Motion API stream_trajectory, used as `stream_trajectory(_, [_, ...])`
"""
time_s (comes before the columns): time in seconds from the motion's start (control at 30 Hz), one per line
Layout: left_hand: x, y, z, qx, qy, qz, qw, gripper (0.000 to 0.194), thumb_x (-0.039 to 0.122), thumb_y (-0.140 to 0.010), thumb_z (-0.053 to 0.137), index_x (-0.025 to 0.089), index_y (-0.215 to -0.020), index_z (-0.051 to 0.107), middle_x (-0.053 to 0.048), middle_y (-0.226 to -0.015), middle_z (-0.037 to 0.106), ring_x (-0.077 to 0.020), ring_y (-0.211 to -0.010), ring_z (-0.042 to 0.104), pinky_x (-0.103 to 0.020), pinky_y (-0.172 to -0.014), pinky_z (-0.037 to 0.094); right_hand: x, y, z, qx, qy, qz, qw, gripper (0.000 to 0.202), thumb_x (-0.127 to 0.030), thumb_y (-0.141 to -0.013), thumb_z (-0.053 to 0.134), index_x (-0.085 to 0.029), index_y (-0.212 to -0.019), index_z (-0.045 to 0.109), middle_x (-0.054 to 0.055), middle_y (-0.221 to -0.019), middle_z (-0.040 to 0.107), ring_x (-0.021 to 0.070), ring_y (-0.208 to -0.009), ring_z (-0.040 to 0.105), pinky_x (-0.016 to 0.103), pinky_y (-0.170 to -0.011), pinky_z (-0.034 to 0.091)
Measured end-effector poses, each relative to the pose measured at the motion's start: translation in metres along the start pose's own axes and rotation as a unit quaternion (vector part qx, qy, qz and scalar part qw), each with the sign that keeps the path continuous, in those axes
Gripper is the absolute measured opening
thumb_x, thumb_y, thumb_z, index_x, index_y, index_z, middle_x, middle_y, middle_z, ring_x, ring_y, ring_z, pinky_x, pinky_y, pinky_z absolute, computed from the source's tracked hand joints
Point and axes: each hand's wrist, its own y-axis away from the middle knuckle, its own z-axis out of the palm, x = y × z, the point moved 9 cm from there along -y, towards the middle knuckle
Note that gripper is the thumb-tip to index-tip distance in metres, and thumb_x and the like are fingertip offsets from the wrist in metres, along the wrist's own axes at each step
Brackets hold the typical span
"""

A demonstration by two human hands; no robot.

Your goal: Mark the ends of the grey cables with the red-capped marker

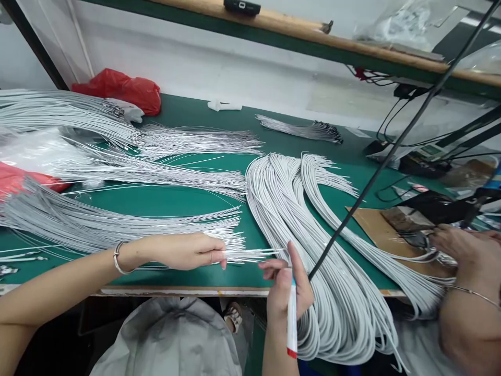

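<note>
My left hand (195, 251) is closed around a small bunch of thin grey wires (252, 255), whose ends stick out to the right above the table's front edge. Close to those tips, my right hand (301, 292) grips a slim white tube (291, 318) with blue marking and a red end, its index finger pointing up. Beneath and behind my left hand lies a wide bundle of grey wires (117, 227). A thick bundle of pale grey cables (336, 292) drapes over the edge just right of my right hand.
More wire bundles (195, 141) lie across the green table (219, 120). A red bag (121, 89) sits at the back left. A dark slanting rod (383, 162) crosses the right side. Another person's hands (465, 250) work at the far right, and a shelf (297, 31) runs above.
</note>
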Motion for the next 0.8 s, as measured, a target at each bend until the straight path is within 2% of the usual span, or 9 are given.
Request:
stream_trajectory(0.07, [0.002,0.001,-0.002,0.002,0.006,0.0,1.0,0.037,0.038,-0.102,0.031,0.017,-0.099,0.062,-0.002,-0.087,0.061,-0.013,-0.078,0.055,-0.021,-0.07,0.041,-0.006,0.003,0.004,-0.029,0.053,-0.012,0.998,0.041,-0.035,-0.092,0.05,-0.013,-0.126,0.059,0.002,-0.061,0.067,0.0146,-0.048,0.054,0.029,-0.05,0.047])
stream_trajectory(0.17, [0.005,-0.001,-0.005,0.015,0.015,0.002,1.0,0.035,0.038,-0.101,0.034,0.017,-0.094,0.061,0.0,-0.08,0.059,-0.0122,-0.072,0.053,-0.021,-0.065,0.039,-0.013,0.012,0.023,-0.098,0.091,-0.016,0.991,0.039,-0.032,-0.094,0.045,-0.014,-0.125,0.06,0.003,-0.06,0.068,0.0165,-0.05,0.058,0.034,-0.06,0.051])
stream_trajectory(0.27, [0.007,-0.004,-0.004,0.021,0.021,0.001,1.0,0.034,0.038,-0.101,0.036,0.017,-0.091,0.06,0.001,-0.075,0.055,-0.0114,-0.067,0.05,-0.021,-0.062,0.038,-0.021,0.02,0.034,-0.141,0.112,-0.049,0.982,0.042,-0.03,-0.094,0.045,-0.015,-0.133,0.053,0.004,-0.065,0.069,0.0182,-0.056,0.061,0.038,-0.071,0.052])
stream_trajectory(0.47, [0.011,-0.004,-0.003,0.031,0.01,0.023,0.999,0.033,0.036,-0.102,0.034,0.017,-0.091,0.06,0.0,-0.079,0.058,-0.0118,-0.073,0.053,-0.021,-0.067,0.039,-0.024,0.016,0.018,-0.122,0.145,-0.08,0.979,0.055,-0.04,-0.094,0.047,-0.015,-0.143,0.042,0.007,-0.076,0.07,0.0187,-0.057,0.059,0.035,-0.063,0.051])
stream_trajectory(0.53, [0.014,-0.004,-0.002,0.031,0.002,0.032,0.999,0.032,0.035,-0.102,0.035,0.017,-0.089,0.059,0.0,-0.079,0.059,-0.012,-0.072,0.052,-0.022,-0.067,0.04,-0.029,0.017,0.019,-0.122,0.167,-0.112,0.972,0.056,-0.041,-0.095,0.044,-0.014,-0.143,0.041,0.008,-0.076,0.069,0.0198,-0.059,0.059,0.035,-0.063,0.051])
stream_trajectory(0.63, [0.016,-0.005,-0.001,0.03,0.005,0.036,0.999,0.032,0.035,-0.102,0.034,0.017,-0.09,0.059,0.0,-0.077,0.058,-0.0117,-0.069,0.051,-0.022,-0.065,0.04,-0.032,0.023,0.028,-0.144,0.185,-0.138,0.962,0.051,-0.037,-0.095,0.047,-0.013,-0.139,0.047,0.01,-0.078,0.069,0.0224,-0.064,0.062,0.037,-0.066,0.051])
stream_trajectory(0.73, [0.017,-0.006,-0.002,0.029,0.015,0.031,0.999,0.033,0.034,-0.102,0.033,0.017,-0.094,0.061,0.0,-0.08,0.059,-0.0116,-0.071,0.053,-0.022,-0.066,0.041,-0.023,0.022,0.025,-0.135,0.147,-0.088,0.976,0.05,-0.04,-0.093,0.049,-0.014,-0.135,0.051,0.01,-0.079,0.07,0.0215,-0.061,0.061,0.037,-0.065,0.051])
stream_trajectory(0.8, [0.019,-0.006,-0.002,0.027,0.015,0.031,0.999,0.033,0.033,-0.102,0.033,0.017,-0.096,0.061,0.0,-0.082,0.06,-0.0116,-0.074,0.055,-0.021,-0.068,0.041,-0.014,0.019,0.022,-0.135,0.088,-0.04,0.986,0.044,-0.045,-0.09,0.053,-0.017,-0.123,0.059,0.006,-0.07,0.068,0.0189,-0.054,0.059,0.034,-0.059,0.05])
